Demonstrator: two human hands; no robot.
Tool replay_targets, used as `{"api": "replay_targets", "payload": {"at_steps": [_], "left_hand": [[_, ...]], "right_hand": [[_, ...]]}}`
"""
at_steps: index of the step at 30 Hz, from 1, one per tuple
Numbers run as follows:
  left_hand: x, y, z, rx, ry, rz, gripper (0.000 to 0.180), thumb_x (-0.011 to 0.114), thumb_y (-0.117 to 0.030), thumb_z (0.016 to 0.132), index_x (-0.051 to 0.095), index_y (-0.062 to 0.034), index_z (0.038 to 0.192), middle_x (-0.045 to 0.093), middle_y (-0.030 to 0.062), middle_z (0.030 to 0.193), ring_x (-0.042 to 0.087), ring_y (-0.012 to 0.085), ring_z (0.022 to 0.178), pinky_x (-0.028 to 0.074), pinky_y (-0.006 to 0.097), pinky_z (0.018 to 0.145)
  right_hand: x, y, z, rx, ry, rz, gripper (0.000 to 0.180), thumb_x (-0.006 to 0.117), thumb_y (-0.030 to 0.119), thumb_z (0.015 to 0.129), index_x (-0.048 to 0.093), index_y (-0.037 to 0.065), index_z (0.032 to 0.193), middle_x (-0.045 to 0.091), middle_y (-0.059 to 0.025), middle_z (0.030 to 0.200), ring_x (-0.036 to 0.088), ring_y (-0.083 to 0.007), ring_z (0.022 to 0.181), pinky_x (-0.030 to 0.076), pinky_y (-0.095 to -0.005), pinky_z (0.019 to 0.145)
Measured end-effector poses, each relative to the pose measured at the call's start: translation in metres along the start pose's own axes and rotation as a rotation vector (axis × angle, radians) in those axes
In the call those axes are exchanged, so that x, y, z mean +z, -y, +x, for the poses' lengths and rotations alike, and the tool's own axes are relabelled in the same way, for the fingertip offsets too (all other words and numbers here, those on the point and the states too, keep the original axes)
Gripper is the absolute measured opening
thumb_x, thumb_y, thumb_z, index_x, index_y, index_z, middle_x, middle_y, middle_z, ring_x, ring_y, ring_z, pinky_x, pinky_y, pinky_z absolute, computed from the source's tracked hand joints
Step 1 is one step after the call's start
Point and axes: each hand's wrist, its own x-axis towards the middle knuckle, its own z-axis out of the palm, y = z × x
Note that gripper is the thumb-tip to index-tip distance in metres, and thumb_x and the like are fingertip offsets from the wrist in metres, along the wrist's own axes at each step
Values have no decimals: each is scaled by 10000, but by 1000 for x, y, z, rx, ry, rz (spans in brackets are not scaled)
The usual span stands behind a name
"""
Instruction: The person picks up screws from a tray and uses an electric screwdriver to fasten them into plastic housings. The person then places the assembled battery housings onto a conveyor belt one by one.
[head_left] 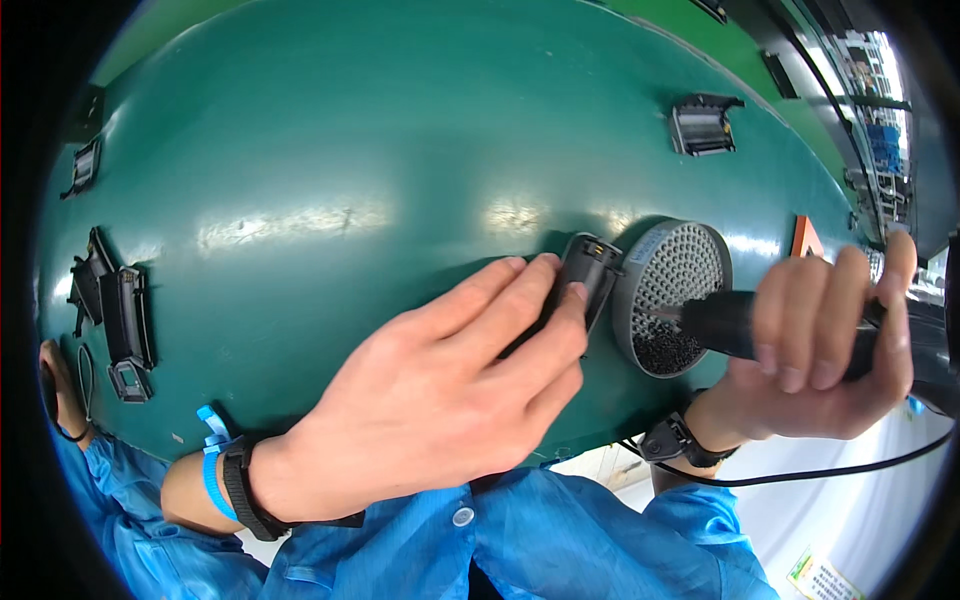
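My left hand (pixel 460 370) is closed around a black plastic housing (pixel 597 262) lying on the green table; its fingers cover much of the part. In my right hand (pixel 825 340) is a black electric screwdriver (pixel 722 322), held sideways with the fingers wrapped round its body. The tip of the screwdriver reaches into a round grey dish (pixel 622 315) just right of the housing. Small black screws (pixel 668 352) lie heaped in the dish's near part, over a bottom full of small holes or studs.
Black plastic parts (pixel 127 318) lie at the left, another (pixel 85 167) at the far left edge. One more housing (pixel 705 125) stands at the far right, near an orange piece (pixel 805 238). A black cable (pixel 800 478) runs below my right wrist. Another person's hand (pixel 62 390) shows at left.
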Motion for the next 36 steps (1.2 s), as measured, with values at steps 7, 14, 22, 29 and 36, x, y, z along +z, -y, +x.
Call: {"api": "replay_targets", "payload": {"at_steps": [7, 14, 22, 29, 36], "left_hand": [[4, -2, -8, 0, -19, 24, 212, 687, -122, 741, 741, -25, 922, 709, 111, 1225, 676, 293, 1168, 562, 393, 1035], [4, -1, -6, -25, -10, -33, 205, 674, -130, 723, 735, -33, 893, 711, 102, 1217, 675, 291, 1175, 559, 394, 1045], [13, -2, -3, -69, -86, -47, 179, 698, -109, 694, 731, -27, 849, 728, 82, 1151, 698, 273, 1126, 603, 376, 980], [15, -4, -4, -90, -101, -47, 157, 733, -104, 721, 736, -26, 857, 734, 72, 1129, 701, 270, 1120, 609, 374, 971], [13, -5, -3, -97, -96, -63, 152, 719, -105, 708, 734, -29, 838, 728, 79, 1148, 699, 274, 1129, 599, 382, 992]], "right_hand": [[8, 18, 16, -73, 69, 21, 199, 466, 198, 1042, 447, 14, 1116, 481, -19, 667, 498, -128, 525, 474, -296, 545], [-5, -6, 32, 31, 347, -8, 321, 364, 224, 1078, 548, 12, 1236, 510, -26, 731, 492, -156, 617, 453, -339, 601], [-7, -24, 25, 35, 356, -32, 295, 371, 218, 1076, 531, 20, 1225, 506, -23, 714, 492, -153, 597, 452, -328, 584], [-4, -28, 19, 48, 336, -27, 267, 379, 210, 1070, 515, 25, 1208, 508, -22, 699, 496, -147, 577, 454, -318, 566], [1, -29, 17, 46, 320, -22, 240, 388, 202, 1064, 498, 31, 1192, 510, -22, 685, 500, -142, 558, 456, -309, 548]]}}
